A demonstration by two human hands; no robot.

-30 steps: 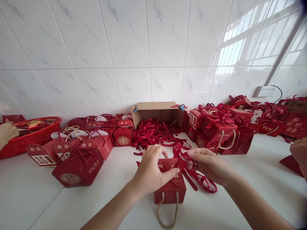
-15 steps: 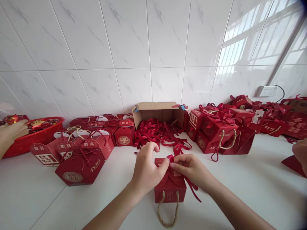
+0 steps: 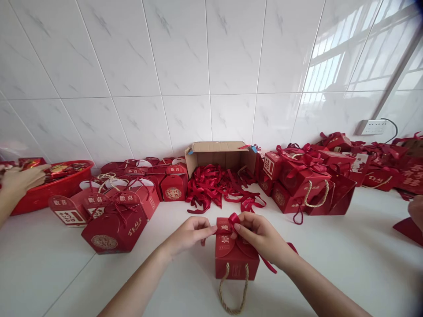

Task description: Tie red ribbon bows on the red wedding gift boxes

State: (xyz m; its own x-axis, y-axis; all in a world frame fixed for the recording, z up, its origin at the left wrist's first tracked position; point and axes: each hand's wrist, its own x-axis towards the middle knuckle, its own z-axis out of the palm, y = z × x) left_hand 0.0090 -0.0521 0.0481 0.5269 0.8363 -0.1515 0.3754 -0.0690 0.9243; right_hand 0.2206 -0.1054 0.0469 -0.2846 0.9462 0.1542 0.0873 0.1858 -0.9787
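A small red gift box stands on the white table in front of me, its tan rope handle hanging toward me. A red ribbon forms a loop on top of the box. My right hand pinches this ribbon at the loop, and a tail of it trails off to the right under the hand. At the upper left of the box, my left hand is closed, thumb and forefinger pinching the other end of the ribbon.
Behind lies an open cardboard box spilling red ribbons. Red gift boxes stand left, more beribboned boxes right. A co-worker's hand is over a red basin of wrapped sweets; another person's hand shows far right.
My left hand has moved left and down from the loop, drawing a ribbon end out to the box's left edge. My right hand stays at the loop.
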